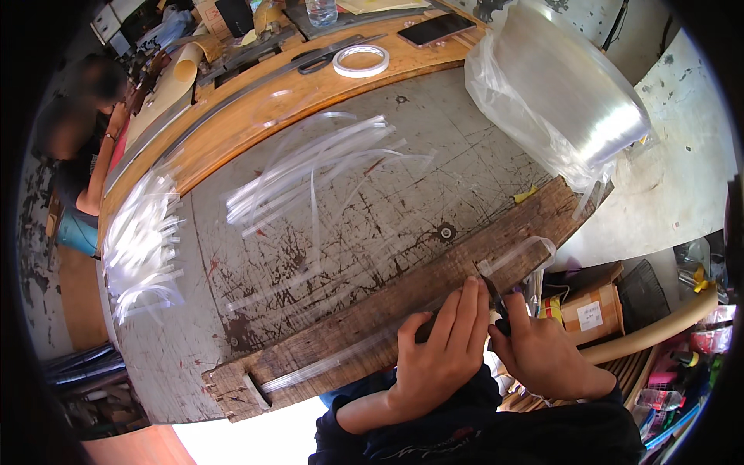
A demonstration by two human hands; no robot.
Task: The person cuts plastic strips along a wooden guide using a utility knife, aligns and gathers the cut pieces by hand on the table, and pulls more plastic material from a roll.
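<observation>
While left hand presses clear strip flat onto wooden plank, right hand is fisted tight around dark cutter.

Def a workshop imo: beat-up scratched metal worktop w/ a wooden edge, worn plank across it, tape roll, scissors, cut clear strips everywhere, boxes & clutter beside.

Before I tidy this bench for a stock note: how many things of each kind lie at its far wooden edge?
Tape rolls: 1
Phones: 1
Clear bottles: 1
Scissors: 1
Total: 4
Nearer, the left hand presses a clear strip to the plank; the right hand holds a dark cutter.
</observation>
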